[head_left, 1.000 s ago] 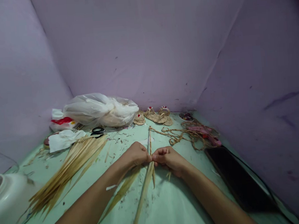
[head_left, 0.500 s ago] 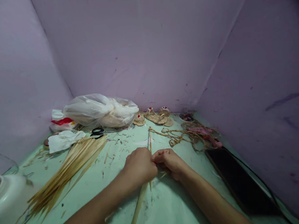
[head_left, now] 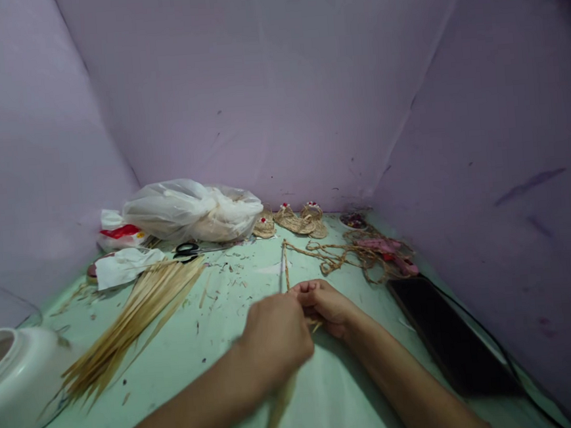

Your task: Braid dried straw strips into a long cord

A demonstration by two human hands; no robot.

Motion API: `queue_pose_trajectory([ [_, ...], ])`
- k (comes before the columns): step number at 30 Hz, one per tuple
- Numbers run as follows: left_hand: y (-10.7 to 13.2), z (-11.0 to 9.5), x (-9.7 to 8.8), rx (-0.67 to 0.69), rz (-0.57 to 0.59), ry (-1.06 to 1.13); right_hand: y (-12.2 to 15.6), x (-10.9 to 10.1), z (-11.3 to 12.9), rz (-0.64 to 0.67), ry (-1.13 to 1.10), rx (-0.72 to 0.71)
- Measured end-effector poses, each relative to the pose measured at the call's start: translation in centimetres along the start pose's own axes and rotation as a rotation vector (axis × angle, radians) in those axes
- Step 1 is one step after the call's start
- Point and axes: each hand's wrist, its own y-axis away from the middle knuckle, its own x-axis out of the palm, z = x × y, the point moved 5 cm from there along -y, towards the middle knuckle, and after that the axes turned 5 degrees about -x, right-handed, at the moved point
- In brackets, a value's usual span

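A thin twisted cord of plant fibre (head_left: 286, 263) runs toward me from a fixed point on the green surface into my hands. My right hand (head_left: 327, 306) pinches the near end of this cord between thumb and fingers, with pale loose ends showing below. Close against it, my left hand (head_left: 279, 330) is curled with its back to me and slightly blurred. Its fingertips are hidden, but it grips the fibre strands at the same spot. A pale fibre strip (head_left: 280, 409) trails from under my left hand toward me.
A bundle of dry fibre strips (head_left: 136, 324) lies left, near black scissors (head_left: 187, 249) and a white container (head_left: 22, 386). At the back are a plastic bag (head_left: 191, 211) and small woven slippers (head_left: 296, 221). Loose twisted cord (head_left: 338, 256) and a dark flat panel (head_left: 453, 336) lie right.
My left hand has moved right and nearer to me, turning over beside the right hand. The right hand keeps its pinch on the cord. The view has shifted slightly.
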Motion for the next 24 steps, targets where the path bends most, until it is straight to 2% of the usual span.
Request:
queue_pose_trajectory([
  [2, -1.0, 0.7, -2.5, -0.050, -0.200, 0.065, -0.2, -0.1, -0.1, 0.014, 0.039, -0.022],
  [3, -1.6, 1.3, -3.0, -0.092, -0.203, 0.169, -0.3, -0.1, -0.1, 0.022, 0.060, -0.032],
  [5, -2.8, 2.7, -1.9, -0.236, 0.041, 0.400, -0.3, -0.1, -0.1, 0.045, 0.091, -0.047],
  [7, -3.4, 3.2, 0.2, -0.265, 0.341, 0.618, -0.2, 0.1, 0.1, 0.085, 0.096, -0.054],
  [8, -3.6, 3.2, 1.1, -0.255, 0.449, 0.700, -0.2, 0.1, 0.2, 0.107, 0.107, -0.060],
  [10, -3.9, 3.4, 2.1, -0.235, 0.533, 0.785, -0.3, 0.1, 0.4, 0.136, 0.180, -0.089],
  [13, -4.2, 3.8, 2.2, -0.253, 0.451, 0.703, -0.7, -0.2, 0.6, 0.107, 0.392, -0.187],
  [16, -4.2, 3.7, 1.8, -0.262, 0.321, 0.526, -1.0, -0.5, 0.7, 0.001, 0.629, -0.338],
  [18, -4.1, 3.4, 1.6, -0.251, 0.274, 0.458, -1.0, -0.5, 0.7, -0.055, 0.760, -0.428],
  [21, -3.9, 3.3, 1.5, -0.231, 0.266, 0.419, -0.8, -0.3, 0.7, -0.067, 0.853, -0.483],
  [24, -3.7, 3.5, 1.5, -0.237, 0.281, 0.450, -0.8, -0.4, 0.6, -0.057, 0.825, -0.445],
])
